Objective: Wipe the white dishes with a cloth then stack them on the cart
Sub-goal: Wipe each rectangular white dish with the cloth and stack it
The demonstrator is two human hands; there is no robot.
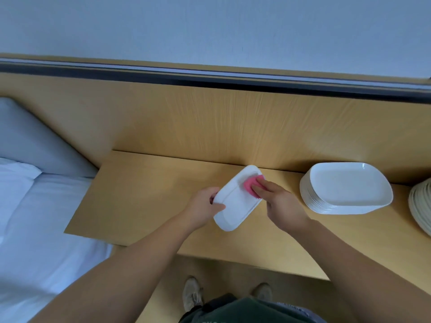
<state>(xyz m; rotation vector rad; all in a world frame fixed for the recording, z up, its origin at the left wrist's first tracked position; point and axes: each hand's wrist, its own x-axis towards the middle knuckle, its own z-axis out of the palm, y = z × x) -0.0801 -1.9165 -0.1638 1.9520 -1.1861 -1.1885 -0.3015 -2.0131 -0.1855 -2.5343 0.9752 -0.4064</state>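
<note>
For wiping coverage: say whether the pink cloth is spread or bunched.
Bunched: pink cloth, a small wad under the right hand on the dish.

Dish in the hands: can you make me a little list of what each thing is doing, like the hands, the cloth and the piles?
left hand: grips the dish by its left edge
right hand: presses the cloth on the dish's far end
dish: white, oblong, held over the table
cloth: pink, partly under the right hand
stack: white dishes on the table, to the right
beige pile: at the right edge, partly cut off
bed: white, to the left
</note>
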